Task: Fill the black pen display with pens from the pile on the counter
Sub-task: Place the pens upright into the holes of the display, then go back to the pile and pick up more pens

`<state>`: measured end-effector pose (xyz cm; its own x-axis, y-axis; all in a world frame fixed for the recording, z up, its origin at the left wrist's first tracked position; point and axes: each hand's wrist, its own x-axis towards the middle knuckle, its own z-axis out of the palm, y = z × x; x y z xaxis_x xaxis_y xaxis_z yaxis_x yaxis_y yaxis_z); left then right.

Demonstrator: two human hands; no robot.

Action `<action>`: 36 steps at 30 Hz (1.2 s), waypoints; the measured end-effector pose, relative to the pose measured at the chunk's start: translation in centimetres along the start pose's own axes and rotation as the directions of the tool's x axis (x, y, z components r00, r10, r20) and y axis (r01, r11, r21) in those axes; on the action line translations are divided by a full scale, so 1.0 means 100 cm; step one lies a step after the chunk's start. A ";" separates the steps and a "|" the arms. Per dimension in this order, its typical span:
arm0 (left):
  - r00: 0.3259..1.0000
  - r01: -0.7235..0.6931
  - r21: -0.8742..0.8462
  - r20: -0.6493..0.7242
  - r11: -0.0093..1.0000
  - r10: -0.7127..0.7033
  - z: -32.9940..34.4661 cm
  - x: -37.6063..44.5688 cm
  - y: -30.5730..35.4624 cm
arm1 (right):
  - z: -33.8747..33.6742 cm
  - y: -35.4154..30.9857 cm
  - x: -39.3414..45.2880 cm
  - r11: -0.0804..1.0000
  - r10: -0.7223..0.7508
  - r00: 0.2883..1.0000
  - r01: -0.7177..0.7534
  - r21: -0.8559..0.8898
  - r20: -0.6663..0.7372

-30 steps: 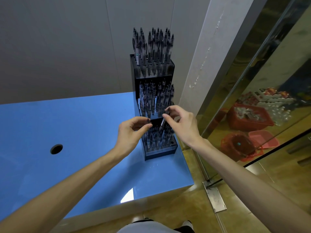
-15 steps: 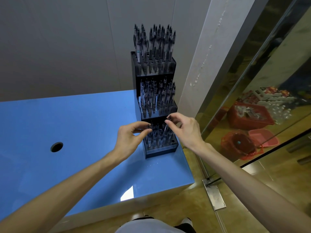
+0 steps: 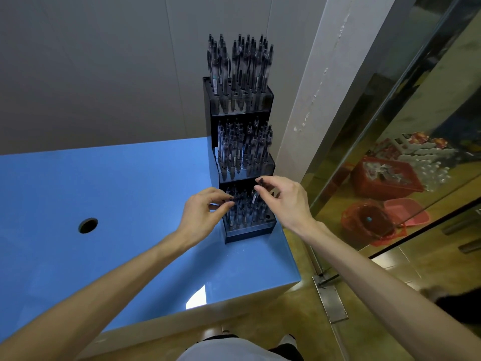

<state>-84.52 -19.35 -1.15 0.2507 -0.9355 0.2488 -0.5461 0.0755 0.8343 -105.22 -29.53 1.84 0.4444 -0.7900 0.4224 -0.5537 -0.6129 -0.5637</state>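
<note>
A black three-tier pen display [image 3: 250,231] stands at the right end of the blue counter [image 3: 125,204], each tier packed with upright dark pens. My left hand [image 3: 200,213] is at the lowest tier's left side, thumb and fingers pinching the top of a pen [image 3: 230,204] there. My right hand [image 3: 286,201] hovers over the same tier and pinches a pen [image 3: 256,194] by its upper end, its tip down among the others. No loose pile of pens shows on the counter.
A round hole [image 3: 88,225] is cut in the counter at the left. A grey wall stands behind, a white pillar [image 3: 320,95] right of the display. Beyond the counter's right edge is a glass door with red baskets [image 3: 385,178] behind it.
The camera has tilted slightly, so the display sits lower in view. My right hand has lifted a little at the lowest tier; my left hand stays at its left side.
</note>
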 end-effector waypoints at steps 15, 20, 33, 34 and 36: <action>0.996 -0.012 0.238 0.090 0.971 -0.010 0.001 0.000 -0.005 | 0.009 0.017 -0.013 0.955 -0.111 0.966 0.169 -0.244 0.234; 0.998 0.005 0.310 0.058 0.951 -0.024 0.002 0.002 -0.001 | 0.010 0.018 -0.012 0.972 -0.052 0.975 0.099 -0.212 0.218; 0.997 0.071 0.449 -0.010 0.891 -0.074 -0.006 -0.021 0.010 | -0.011 0.009 -0.029 0.966 0.007 0.963 0.063 -0.250 0.269; 0.998 0.052 0.476 -0.002 0.878 -0.058 -0.008 -0.025 0.011 | -0.013 0.006 -0.028 0.956 0.024 0.947 0.073 -0.285 0.321; 0.998 0.025 0.542 0.031 0.840 -0.050 -0.014 -0.033 0.014 | -0.016 -0.002 -0.028 0.935 0.026 0.922 0.114 -0.335 0.387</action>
<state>-85.01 -15.72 -0.12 0.2528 -0.9483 0.1920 -0.8856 -0.1469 0.4405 -107.51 -27.21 1.94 0.6677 -0.7376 0.1002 -0.7031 -0.6691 -0.2406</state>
